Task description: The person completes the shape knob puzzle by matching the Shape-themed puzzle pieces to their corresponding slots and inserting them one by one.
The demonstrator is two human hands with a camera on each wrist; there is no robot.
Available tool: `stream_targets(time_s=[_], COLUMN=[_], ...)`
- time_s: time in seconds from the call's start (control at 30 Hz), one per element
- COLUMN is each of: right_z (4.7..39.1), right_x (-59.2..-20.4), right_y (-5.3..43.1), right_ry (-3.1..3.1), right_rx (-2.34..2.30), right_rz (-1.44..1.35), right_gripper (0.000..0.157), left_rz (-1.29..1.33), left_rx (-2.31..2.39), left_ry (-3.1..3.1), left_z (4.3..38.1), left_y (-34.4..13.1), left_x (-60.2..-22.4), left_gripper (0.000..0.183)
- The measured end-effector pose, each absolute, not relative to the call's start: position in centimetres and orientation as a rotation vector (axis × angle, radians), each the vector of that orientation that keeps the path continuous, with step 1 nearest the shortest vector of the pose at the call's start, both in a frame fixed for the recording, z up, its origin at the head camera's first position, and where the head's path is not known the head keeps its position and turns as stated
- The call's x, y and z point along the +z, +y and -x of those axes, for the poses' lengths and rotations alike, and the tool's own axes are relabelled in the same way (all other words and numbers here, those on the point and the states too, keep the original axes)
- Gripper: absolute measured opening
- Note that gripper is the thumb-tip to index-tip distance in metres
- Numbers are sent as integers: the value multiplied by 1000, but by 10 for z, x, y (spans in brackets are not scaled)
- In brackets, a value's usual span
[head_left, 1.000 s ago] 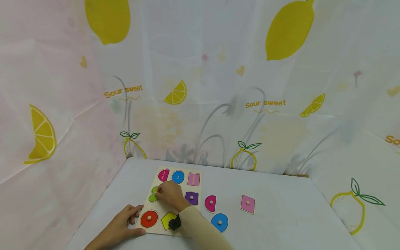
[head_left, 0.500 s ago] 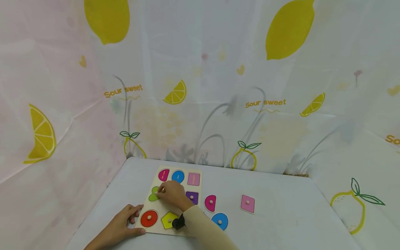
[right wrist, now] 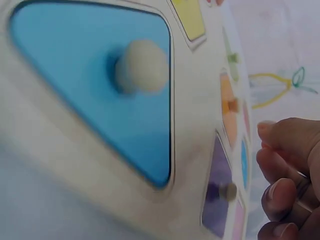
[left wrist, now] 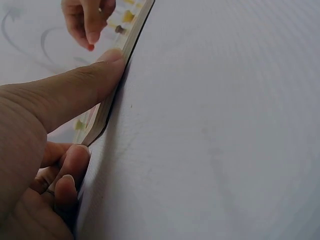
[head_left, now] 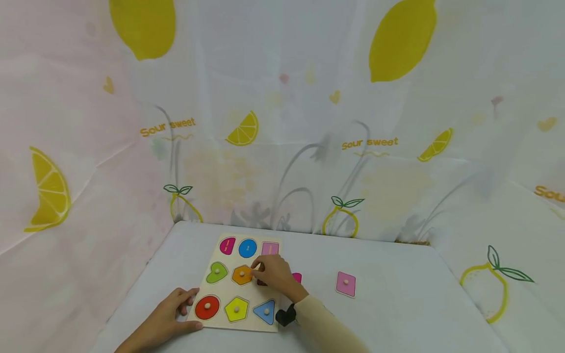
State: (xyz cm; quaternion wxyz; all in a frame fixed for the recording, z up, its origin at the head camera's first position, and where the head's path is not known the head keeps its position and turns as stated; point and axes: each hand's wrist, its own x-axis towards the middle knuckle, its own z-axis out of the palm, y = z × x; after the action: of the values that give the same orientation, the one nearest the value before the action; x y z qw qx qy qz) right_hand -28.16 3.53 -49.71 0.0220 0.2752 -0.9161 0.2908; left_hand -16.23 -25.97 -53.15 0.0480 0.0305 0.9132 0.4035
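A wooden peg puzzle board (head_left: pixel 220 289) lies on the white table. My left hand (head_left: pixel 169 309) holds its near left corner, thumb against the near edge and curled fingers at the left edge. Above the board's right part hovers my right hand (head_left: pixel 278 277), fingers loosely bent and holding nothing. It is beside the orange hexagon piece (head_left: pixel 238 280) and mostly covers the purple square piece (right wrist: pixel 215 205). A green heart piece (head_left: pixel 213 275), a red circle piece (head_left: pixel 205 316), a yellow pentagon piece (head_left: pixel 234 316) and a blue triangle piece (head_left: pixel 265 318) sit in their recesses.
The recesses along the far row show a printed magenta half circle (head_left: pixel 227 246), blue circle (head_left: pixel 247 248) and pink square (head_left: pixel 269 247). On the table at right lies a loose pink square piece (head_left: pixel 346 290). A loose magenta piece (head_left: pixel 297 277) peeks out behind my right hand.
My right hand has let go of the green heart's peg and moved right, uncovering the orange hexagon and blue triangle. The loose blue circle is now hidden. My left hand stays at the corner.
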Motion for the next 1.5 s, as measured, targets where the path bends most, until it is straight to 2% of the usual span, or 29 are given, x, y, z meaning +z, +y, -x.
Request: stream_targets(time_s=[0.4, 0.6, 0.9, 1.17, 1.5], right_z=[280, 274, 260, 257, 246], right_x=[-494, -499, -504, -506, -511], right_y=[111, 145, 191, 226, 253], right_ry=[-2780, -2769, -2753, -2788, -2808], right_rx=[961, 966, 988, 971, 1020], right_rz=[-776, -659, -523, -328, -178], right_gripper=[13, 11, 7, 6, 12], left_rz=[-105, -213, -173, -301, -172], left_rx=[1252, 1289, 1256, 1302, 1281], left_ry=[2773, 2762, 2789, 2809, 2751], left_z=[162, 161, 160, 162, 158], left_y=[-260, -260, -262, -265, -264], left_x=[-532, -533, -530, -529, -528], left_gripper=[94, 91, 92, 89, 90])
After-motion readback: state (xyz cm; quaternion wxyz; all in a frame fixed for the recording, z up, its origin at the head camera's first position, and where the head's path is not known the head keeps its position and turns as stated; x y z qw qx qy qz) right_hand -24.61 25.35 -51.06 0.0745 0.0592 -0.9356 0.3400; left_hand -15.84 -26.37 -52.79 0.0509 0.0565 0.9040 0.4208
